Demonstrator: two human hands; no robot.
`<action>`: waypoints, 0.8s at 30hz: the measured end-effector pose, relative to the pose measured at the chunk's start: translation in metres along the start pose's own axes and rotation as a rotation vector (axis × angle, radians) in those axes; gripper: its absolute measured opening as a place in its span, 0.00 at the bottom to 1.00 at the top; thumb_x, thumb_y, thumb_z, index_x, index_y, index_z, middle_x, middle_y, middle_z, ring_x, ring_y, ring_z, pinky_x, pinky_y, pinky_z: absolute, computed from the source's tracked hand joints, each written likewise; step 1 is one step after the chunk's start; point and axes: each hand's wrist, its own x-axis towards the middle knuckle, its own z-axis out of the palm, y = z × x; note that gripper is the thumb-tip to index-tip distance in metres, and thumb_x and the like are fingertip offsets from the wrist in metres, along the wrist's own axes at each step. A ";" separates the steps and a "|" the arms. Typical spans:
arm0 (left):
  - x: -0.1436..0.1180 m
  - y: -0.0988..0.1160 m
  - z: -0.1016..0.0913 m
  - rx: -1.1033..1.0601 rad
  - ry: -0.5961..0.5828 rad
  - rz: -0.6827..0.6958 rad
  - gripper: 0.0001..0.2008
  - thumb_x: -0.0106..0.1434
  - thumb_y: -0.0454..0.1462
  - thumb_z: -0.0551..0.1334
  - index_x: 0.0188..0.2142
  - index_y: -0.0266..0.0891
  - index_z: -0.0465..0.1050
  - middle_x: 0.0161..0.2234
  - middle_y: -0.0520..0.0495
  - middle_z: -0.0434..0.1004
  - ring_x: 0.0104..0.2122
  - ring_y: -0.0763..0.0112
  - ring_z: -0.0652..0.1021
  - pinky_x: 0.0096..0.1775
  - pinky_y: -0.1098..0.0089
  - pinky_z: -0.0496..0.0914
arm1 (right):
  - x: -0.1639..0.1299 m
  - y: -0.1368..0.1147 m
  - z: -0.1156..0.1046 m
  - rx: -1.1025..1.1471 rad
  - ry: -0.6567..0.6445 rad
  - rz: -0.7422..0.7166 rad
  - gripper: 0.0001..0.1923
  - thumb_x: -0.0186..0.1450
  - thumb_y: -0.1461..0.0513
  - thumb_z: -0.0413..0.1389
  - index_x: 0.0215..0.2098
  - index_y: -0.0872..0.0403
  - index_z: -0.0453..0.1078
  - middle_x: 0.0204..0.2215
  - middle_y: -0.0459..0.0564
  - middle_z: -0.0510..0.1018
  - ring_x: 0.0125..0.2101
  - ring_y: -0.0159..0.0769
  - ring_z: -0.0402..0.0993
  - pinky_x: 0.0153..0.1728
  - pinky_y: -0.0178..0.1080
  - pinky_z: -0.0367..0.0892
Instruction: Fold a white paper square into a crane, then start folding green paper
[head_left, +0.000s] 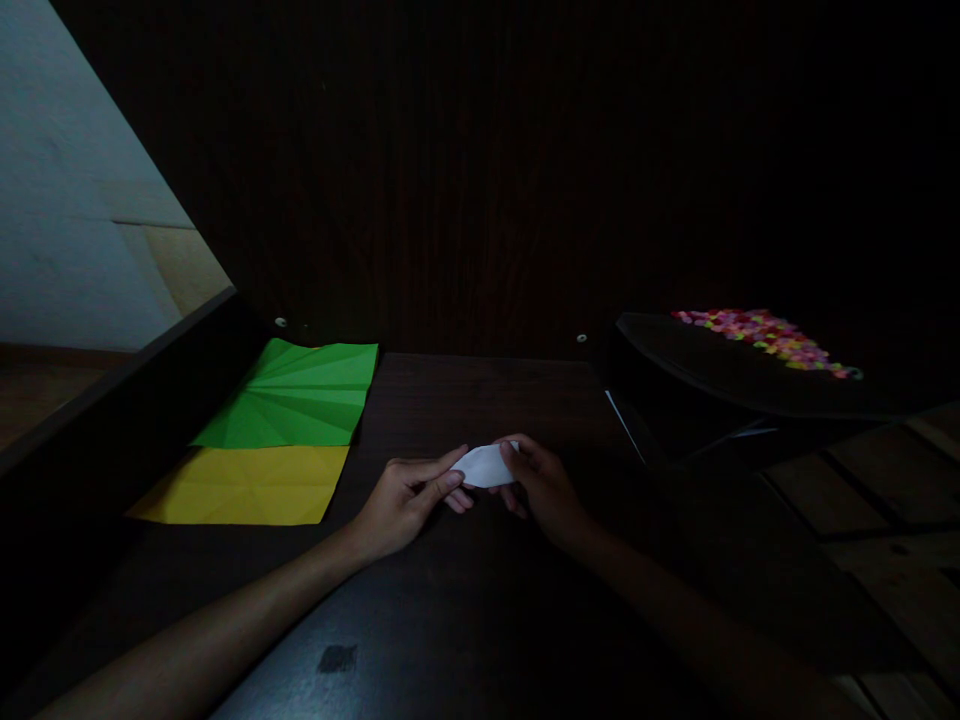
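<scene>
Both hands (480,490) pinch white paper (486,465) near bead-filled tray (675,350).

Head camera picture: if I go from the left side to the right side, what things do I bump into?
Yellow paper → left hand → white folded paper → right hand → dark tray with colourful little pieces. The green paper sits just behind the yellow one.

the room is dim, with most light falling at the far left, where a pale wall (67,200) shows beside a strip of light wooden floor (184,262). a dark wooden desk (465,620) fills the middle, backed by a tall dark wood panel (487,180) with vertical grain. at the right edge, lighter wooden boards (870,500) show past the desk.
</scene>
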 end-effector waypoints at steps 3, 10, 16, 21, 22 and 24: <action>-0.001 0.001 0.001 -0.026 -0.014 -0.020 0.23 0.65 0.44 0.62 0.55 0.32 0.72 0.29 0.43 0.83 0.27 0.66 0.82 0.35 0.66 0.78 | -0.002 -0.002 0.001 -0.036 0.030 0.005 0.22 0.62 0.44 0.55 0.33 0.55 0.67 0.16 0.41 0.72 0.10 0.24 0.59 0.09 0.26 0.50; 0.000 0.000 0.002 -0.253 -0.065 -0.188 0.29 0.61 0.46 0.66 0.57 0.32 0.70 0.34 0.39 0.83 0.29 0.63 0.82 0.34 0.62 0.78 | -0.001 -0.003 0.001 -0.063 0.062 -0.002 0.23 0.59 0.43 0.56 0.31 0.55 0.68 0.14 0.41 0.68 0.11 0.24 0.56 0.11 0.28 0.48; 0.004 0.001 0.001 -0.251 -0.156 -0.253 0.25 0.60 0.46 0.67 0.52 0.30 0.75 0.33 0.38 0.82 0.31 0.62 0.82 0.35 0.64 0.77 | 0.001 -0.003 0.001 -0.095 0.140 0.075 0.28 0.57 0.37 0.53 0.28 0.54 0.66 0.13 0.41 0.66 0.13 0.28 0.60 0.11 0.29 0.50; 0.003 0.000 0.003 -0.256 -0.130 -0.259 0.24 0.58 0.46 0.68 0.48 0.30 0.77 0.36 0.37 0.83 0.34 0.61 0.82 0.37 0.64 0.77 | 0.001 -0.002 -0.003 -0.245 0.201 0.099 0.33 0.59 0.35 0.48 0.18 0.54 0.62 0.13 0.44 0.64 0.15 0.30 0.62 0.15 0.32 0.55; 0.003 0.000 0.003 -0.262 -0.130 -0.259 0.24 0.58 0.46 0.68 0.47 0.30 0.77 0.36 0.37 0.83 0.34 0.61 0.82 0.37 0.64 0.77 | 0.000 -0.002 -0.004 -0.292 0.202 0.080 0.33 0.60 0.35 0.47 0.17 0.53 0.61 0.13 0.44 0.63 0.16 0.30 0.61 0.16 0.32 0.55; 0.003 0.000 0.002 -0.273 -0.133 -0.262 0.23 0.58 0.45 0.69 0.46 0.30 0.77 0.36 0.37 0.83 0.33 0.62 0.82 0.37 0.65 0.77 | -0.001 -0.003 -0.005 -0.384 0.214 0.030 0.34 0.61 0.35 0.45 0.15 0.53 0.58 0.12 0.44 0.61 0.16 0.30 0.59 0.17 0.34 0.53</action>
